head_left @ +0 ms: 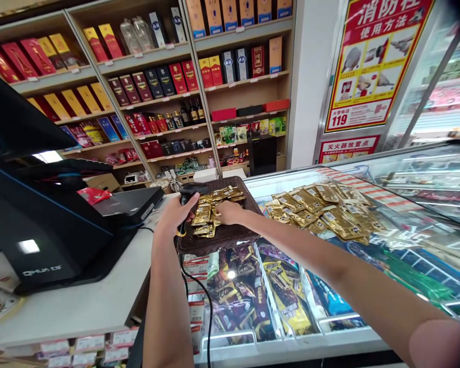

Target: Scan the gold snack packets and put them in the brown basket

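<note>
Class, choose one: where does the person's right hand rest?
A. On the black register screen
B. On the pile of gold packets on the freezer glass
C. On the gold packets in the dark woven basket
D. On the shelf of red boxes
C: the right hand lies on the gold packets inside the dark woven basket, while the left hand grips a black scanner.

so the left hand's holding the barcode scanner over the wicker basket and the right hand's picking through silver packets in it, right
Not quite: the packets in the basket are gold, not silver, as the head view shows. The rest stands: the left hand holds the black scanner at the basket's edge, and the right hand rests on the packets inside it.
</note>
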Tool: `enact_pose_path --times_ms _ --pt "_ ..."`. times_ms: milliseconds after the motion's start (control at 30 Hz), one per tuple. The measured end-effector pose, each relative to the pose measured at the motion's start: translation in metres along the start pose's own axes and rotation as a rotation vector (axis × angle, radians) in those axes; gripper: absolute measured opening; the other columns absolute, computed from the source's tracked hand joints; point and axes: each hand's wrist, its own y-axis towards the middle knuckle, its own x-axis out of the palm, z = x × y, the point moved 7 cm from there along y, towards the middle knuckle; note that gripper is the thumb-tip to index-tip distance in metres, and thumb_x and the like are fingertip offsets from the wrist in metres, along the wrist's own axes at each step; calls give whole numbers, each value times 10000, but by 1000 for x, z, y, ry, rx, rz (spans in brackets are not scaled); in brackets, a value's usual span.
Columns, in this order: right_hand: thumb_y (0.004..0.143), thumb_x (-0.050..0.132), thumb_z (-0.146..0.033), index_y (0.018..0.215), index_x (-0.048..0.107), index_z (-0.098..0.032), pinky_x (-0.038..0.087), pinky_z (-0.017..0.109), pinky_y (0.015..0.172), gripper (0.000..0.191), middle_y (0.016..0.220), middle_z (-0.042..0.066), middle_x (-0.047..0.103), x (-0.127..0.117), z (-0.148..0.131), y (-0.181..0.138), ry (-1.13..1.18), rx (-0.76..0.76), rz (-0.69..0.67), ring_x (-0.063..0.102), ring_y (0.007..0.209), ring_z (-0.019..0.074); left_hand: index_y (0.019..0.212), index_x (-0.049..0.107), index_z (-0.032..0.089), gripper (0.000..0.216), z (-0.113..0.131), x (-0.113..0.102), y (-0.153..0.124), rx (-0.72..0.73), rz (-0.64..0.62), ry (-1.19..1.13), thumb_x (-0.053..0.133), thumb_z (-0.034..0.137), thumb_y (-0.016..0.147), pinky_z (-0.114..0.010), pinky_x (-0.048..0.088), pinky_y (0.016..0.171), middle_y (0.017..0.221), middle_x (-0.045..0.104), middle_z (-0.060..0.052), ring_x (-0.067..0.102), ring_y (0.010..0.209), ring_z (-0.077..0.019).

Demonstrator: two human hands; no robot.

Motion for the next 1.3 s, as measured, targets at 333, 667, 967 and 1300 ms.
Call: enact_pose_path --times_ms 333,667,967,1300 --pt "913 679 -257 1138 729 -95 420 421 1068 282 1235 214 716 33 -55 39 -149 -234 -14 635 1230 332 777 563 235 508 3 -2 -4 13 -1 42 706 718 710 -280 422 507 559 595 -15 590 532 -196" --pt "919 558 -133 1019 810 -167 498 248 803 273 1024 86 796 10 -3 -9 14 -117 86 727 959 226 751 559 227 511 11 7 -6 19 11 49 715 710 699 -269 384 506 560 594 -8 576 514 -181" --pt "859 757 -340 1015 809 -150 527 267 787 251 1049 142 787 9 46 -15 382 318 165 734 1016 265 861 606 216 617 5 14 3 17 -39 61 697 794 664 -271 400 527 567 614 0 603 554 -199" --pt "676 882 -230 1166 732 -127 573 407 907 523 1243 218 712 20 12 4 287 314 20 667 1182 384 841 590 220 607 6 19 3 38 -64 59 695 792 666 -271 407 539 562 605 9 589 555 -194"
